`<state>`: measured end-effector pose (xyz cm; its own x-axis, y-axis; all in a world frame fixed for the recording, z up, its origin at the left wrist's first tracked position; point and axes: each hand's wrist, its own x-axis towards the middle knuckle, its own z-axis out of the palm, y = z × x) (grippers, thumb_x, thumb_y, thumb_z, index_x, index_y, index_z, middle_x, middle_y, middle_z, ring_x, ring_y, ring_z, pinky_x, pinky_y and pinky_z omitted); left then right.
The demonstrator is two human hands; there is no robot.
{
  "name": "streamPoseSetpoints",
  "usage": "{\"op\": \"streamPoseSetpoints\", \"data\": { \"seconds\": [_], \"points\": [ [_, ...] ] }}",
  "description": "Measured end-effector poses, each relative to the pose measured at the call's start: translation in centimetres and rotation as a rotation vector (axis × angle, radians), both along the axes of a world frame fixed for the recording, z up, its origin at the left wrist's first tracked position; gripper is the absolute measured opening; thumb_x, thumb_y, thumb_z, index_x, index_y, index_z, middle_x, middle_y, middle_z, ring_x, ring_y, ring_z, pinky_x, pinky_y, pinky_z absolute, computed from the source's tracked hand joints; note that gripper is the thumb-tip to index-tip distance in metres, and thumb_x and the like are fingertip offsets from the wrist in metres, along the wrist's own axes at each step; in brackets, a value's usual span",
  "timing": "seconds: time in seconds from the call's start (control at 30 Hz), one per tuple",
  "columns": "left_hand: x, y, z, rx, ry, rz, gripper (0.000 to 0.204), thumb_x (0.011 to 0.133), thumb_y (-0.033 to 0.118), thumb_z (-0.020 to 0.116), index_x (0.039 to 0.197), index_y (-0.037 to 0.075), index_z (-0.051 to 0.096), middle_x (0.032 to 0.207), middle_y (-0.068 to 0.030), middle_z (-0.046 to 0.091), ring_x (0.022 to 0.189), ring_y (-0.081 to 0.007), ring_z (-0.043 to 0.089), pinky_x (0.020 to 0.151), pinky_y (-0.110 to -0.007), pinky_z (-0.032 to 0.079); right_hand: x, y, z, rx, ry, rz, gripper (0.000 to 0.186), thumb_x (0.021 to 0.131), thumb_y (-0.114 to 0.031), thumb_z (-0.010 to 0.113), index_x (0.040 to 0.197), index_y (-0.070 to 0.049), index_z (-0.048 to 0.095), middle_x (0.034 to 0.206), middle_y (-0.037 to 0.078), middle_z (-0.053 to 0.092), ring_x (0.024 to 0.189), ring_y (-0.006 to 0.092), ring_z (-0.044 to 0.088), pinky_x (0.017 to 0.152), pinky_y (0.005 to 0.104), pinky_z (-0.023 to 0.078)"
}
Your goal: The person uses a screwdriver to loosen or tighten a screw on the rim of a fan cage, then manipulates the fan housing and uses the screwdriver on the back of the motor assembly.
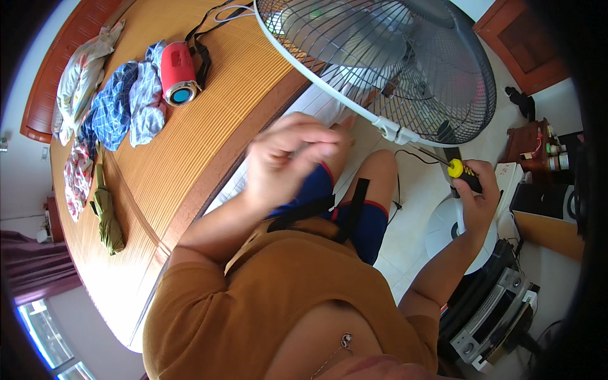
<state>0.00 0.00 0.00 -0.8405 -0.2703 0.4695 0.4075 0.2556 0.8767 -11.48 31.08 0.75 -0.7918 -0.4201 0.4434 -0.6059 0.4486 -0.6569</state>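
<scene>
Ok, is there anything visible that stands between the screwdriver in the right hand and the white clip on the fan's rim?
Nothing visible does: the right hand holds the screwdriver with its shaft pointing towards the white clip. I cannot tell if the tip touches it.

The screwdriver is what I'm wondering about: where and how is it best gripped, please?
Grip the screwdriver probably by its thick handle, from the person's right, as the right hand does: the thin shaft points left toward the fan, so the handle end faces right.
</scene>
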Motion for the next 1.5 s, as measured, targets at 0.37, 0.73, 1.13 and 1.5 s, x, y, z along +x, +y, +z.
{"op": "streamPoseSetpoints", "data": {
  "seconds": [0.37,0.73,1.13,1.5],
  "points": [
    [-4.5,3.1,-0.8,-0.468,0.438,0.218,0.018,0.069,0.000,0.074,0.086,-0.001,0.069,0.085,-0.0079,0.051,0.073,-0.0170,0.055,0.061,-0.024,0.045,-0.3,0.2,0.2,0.046,0.062,0.034,0.031,0.071,-0.009,0.073,0.096,0.000,0.057,0.086,0.011,0.056,0.076,0.0222,0.055,0.068,0.0264,0.043],
    [-4.1,3.6,-1.8,-0.286,0.363,0.203,0.019,0.070,-0.002,0.072,0.088,-0.001,0.068,0.083,-0.0057,0.052,0.071,-0.0153,0.053,0.061,-0.024,0.043,-0.7,0.2,-0.6,0.011,0.027,0.057,0.032,0.071,-0.012,0.073,0.095,0.000,0.057,0.084,0.011,0.057,0.076,0.0217,0.056,0.068,0.0265,0.043],
    [-4.9,3.5,-1.9,-0.379,0.453,0.250,0.022,0.068,-0.001,0.073,0.089,0.002,0.068,0.079,-0.0044,0.054,0.071,-0.0163,0.051,0.061,-0.025,0.042,-1.0,0.3,-0.5,0.006,0.042,0.052,0.032,0.069,-0.015,0.075,0.093,-0.001,0.058,0.084,0.011,0.058,0.076,0.0220,0.057,0.067,0.0267,0.044],
    [-5.3,3.4,-1.7,-0.449,0.523,0.223,0.026,0.066,-0.002,0.074,0.091,0.001,0.066,0.081,-0.0069,0.059,0.072,-0.0188,0.054,0.062,-0.027,0.045,-1.2,0.4,-0.9,-0.019,0.029,0.050,0.033,0.069,-0.018,0.076,0.093,-0.002,0.060,0.084,0.011,0.058,0.076,0.0217,0.057,0.067,0.0270,0.045]
  ]
}}
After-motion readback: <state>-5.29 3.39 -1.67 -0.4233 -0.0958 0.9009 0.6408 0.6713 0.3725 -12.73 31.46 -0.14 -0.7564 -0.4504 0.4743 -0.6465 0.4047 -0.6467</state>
